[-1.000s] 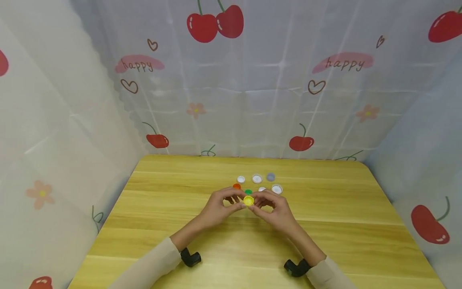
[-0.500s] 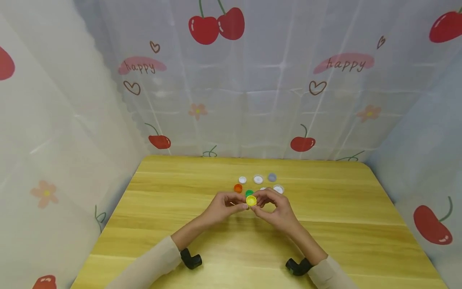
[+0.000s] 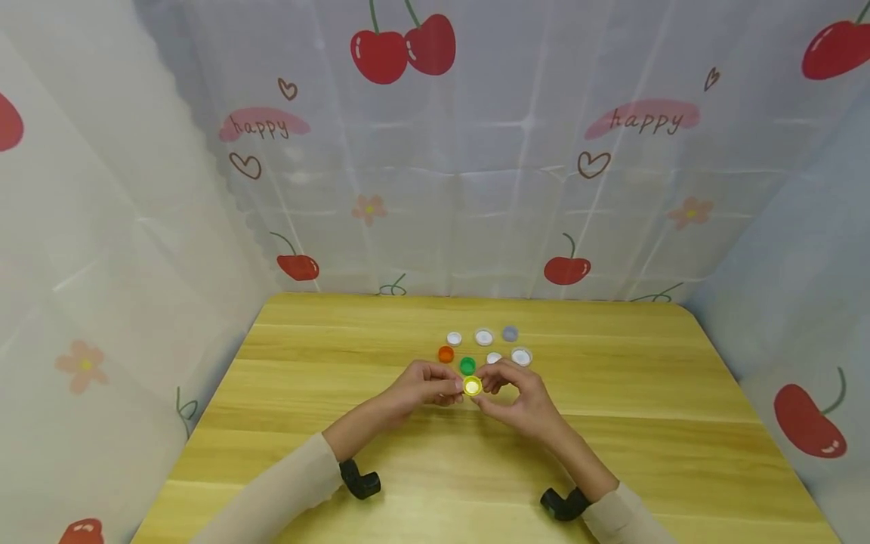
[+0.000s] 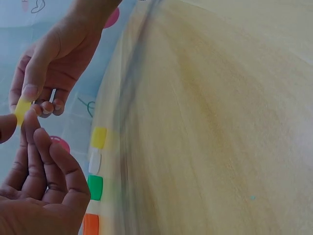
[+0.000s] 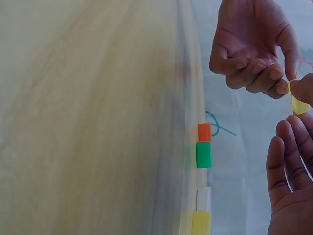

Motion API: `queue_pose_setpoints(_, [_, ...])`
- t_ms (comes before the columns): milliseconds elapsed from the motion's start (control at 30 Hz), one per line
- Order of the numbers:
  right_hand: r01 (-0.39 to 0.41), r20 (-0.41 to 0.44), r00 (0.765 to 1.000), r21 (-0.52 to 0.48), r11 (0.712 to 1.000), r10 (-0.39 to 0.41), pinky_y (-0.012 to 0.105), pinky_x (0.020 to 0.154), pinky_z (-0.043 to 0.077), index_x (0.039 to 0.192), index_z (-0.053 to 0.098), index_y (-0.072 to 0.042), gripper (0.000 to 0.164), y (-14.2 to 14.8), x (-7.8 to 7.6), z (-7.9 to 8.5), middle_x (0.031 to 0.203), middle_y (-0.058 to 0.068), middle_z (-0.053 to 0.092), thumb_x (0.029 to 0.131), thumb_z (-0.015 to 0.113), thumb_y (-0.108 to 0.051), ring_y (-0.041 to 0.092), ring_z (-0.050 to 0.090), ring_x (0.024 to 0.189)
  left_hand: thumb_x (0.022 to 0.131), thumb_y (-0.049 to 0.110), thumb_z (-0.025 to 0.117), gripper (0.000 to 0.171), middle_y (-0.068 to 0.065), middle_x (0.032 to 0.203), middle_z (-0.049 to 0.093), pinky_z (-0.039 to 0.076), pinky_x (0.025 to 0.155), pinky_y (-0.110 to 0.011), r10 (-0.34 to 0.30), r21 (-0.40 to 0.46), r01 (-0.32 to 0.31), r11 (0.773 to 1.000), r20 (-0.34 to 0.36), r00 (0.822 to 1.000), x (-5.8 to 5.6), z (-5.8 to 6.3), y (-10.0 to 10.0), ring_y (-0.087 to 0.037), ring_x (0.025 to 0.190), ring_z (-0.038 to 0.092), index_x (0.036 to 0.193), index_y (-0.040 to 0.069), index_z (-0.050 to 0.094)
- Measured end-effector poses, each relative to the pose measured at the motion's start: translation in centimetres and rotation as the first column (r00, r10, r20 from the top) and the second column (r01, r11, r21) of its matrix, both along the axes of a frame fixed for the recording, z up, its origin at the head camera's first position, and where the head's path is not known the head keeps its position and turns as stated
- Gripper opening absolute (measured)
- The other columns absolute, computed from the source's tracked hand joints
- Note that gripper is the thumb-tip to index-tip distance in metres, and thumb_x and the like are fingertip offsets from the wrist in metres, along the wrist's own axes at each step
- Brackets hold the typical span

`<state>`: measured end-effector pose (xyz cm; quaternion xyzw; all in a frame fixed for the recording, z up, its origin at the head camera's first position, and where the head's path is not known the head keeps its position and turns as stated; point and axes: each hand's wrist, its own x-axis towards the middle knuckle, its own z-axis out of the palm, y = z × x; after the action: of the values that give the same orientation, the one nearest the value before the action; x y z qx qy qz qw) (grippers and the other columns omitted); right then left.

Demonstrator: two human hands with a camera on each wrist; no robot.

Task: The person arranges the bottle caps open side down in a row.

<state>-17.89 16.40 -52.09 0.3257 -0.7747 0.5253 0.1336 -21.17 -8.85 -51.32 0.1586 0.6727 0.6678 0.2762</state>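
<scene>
A small yellow bottle cap (image 3: 472, 386), hollow side facing up toward the head camera, is held above the table between both hands. My left hand (image 3: 423, 387) pinches its left edge with thumb and fingertips. From the other side, my right hand (image 3: 519, 394) grips it between thumb and index finger. In the left wrist view the yellow cap (image 4: 22, 108) appears edge-on between the fingertips. The right wrist view shows the yellow cap (image 5: 299, 102) partly behind the right thumb. Just beyond the hands lie a green cap (image 3: 467, 366) and an orange cap (image 3: 445, 354).
Several more caps lie behind: a white cap (image 3: 454, 339), a clear-rimmed white cap (image 3: 484, 337), a purplish-grey cap (image 3: 510, 333) and two pale caps near the right fingers. The wooden table (image 3: 326, 340) meets a printed curtain (image 3: 448, 227) at the back.
The yellow cap has come slightly nearer the person, uncovering more of the green and orange caps. The left fingers have drawn closer together. The caps on the table stay put.
</scene>
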Motion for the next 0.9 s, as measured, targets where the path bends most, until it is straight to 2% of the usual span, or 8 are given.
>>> queue_pose_setpoints(200, [-0.010, 0.001, 1.000, 0.029, 1.000, 0.010, 0.033, 0.076, 0.063, 0.117, 0.076, -0.016, 0.031, -0.1, 0.0, -0.4, 0.103, 0.000, 0.074, 0.090, 0.087, -0.005, 0.021, 0.069, 0.085, 0.102, 0.017, 0.071, 0.020, 0.007, 0.086, 0.079, 0.064, 0.091, -0.033, -0.009, -0.027, 0.008, 1.000, -0.031, 0.999, 0.0, -0.1, -0.1, -0.013, 0.091, 0.076, 0.109, -0.001, 0.078])
queue_pose_setpoints(433, [-0.002, -0.023, 1.000, 0.076, 0.997, 0.004, 0.035, 0.075, 0.062, 0.121, 0.074, -0.016, 0.033, -0.4, 0.0, -0.8, 0.100, -0.001, 0.073, 0.092, 0.086, -0.008, 0.014, 0.069, 0.085, 0.103, 0.012, 0.068, 0.023, 0.005, 0.092, 0.079, 0.066, 0.094, -0.036, 0.009, -0.032, -0.013, 0.999, -0.108, 0.994, 0.1, -0.7, -0.3, -0.011, 0.091, 0.077, 0.111, -0.008, 0.076])
queue_pose_setpoints(600, [0.008, 0.007, 1.000, 0.097, 0.995, -0.008, 0.035, 0.076, 0.063, 0.126, 0.073, -0.016, 0.037, -0.4, 0.1, -1.0, 0.101, -0.002, 0.072, 0.092, 0.087, -0.012, 0.014, 0.070, 0.086, 0.102, 0.014, 0.071, 0.020, 0.001, 0.093, 0.079, 0.065, 0.092, -0.036, 0.027, -0.068, -0.039, 0.997, -0.169, 0.985, 0.1, -1.0, -0.6, -0.013, 0.091, 0.075, 0.110, -0.002, 0.078])
queue_pose_setpoints(700, [0.009, 0.095, 0.995, 0.087, 0.996, -0.017, 0.033, 0.077, 0.064, 0.130, 0.071, -0.016, 0.037, -0.5, 0.2, -1.0, 0.102, 0.000, 0.072, 0.095, 0.084, -0.014, 0.013, 0.070, 0.087, 0.102, 0.018, 0.073, 0.016, -0.004, 0.093, 0.080, 0.062, 0.085, -0.032, 0.041, -0.112, -0.073, 0.991, -0.264, 0.964, 0.2, -0.8, -0.8, -0.016, 0.091, 0.073, 0.107, 0.005, 0.080])
queue_pose_setpoints(767, [0.016, 0.191, 0.981, 0.078, 0.997, -0.031, 0.031, 0.078, 0.063, 0.131, 0.071, -0.018, 0.033, -0.5, 0.3, -1.0, 0.103, 0.002, 0.073, 0.099, 0.080, -0.018, 0.013, 0.070, 0.089, 0.101, 0.021, 0.073, 0.014, -0.006, 0.093, 0.080, 0.059, 0.081, -0.029, 0.051, -0.140, -0.103, 0.985, -0.334, 0.941, 0.2, -0.7, -1.0, -0.018, 0.090, 0.072, 0.105, 0.009, 0.080])
queue_pose_setpoints(900, [0.014, 0.415, 0.909, 0.046, 0.999, -0.032, 0.028, 0.076, 0.061, 0.126, 0.072, -0.019, 0.021, -0.5, 0.3, -1.1, 0.103, 0.009, 0.072, 0.107, 0.070, -0.027, 0.019, 0.068, 0.087, 0.101, 0.022, 0.075, 0.010, -0.002, 0.093, 0.078, 0.058, 0.078, -0.025, 0.062, -0.179, -0.157, 0.971, -0.448, 0.892, 0.6, -0.6, -1.1, -0.016, 0.086, 0.070, 0.102, 0.014, 0.079])
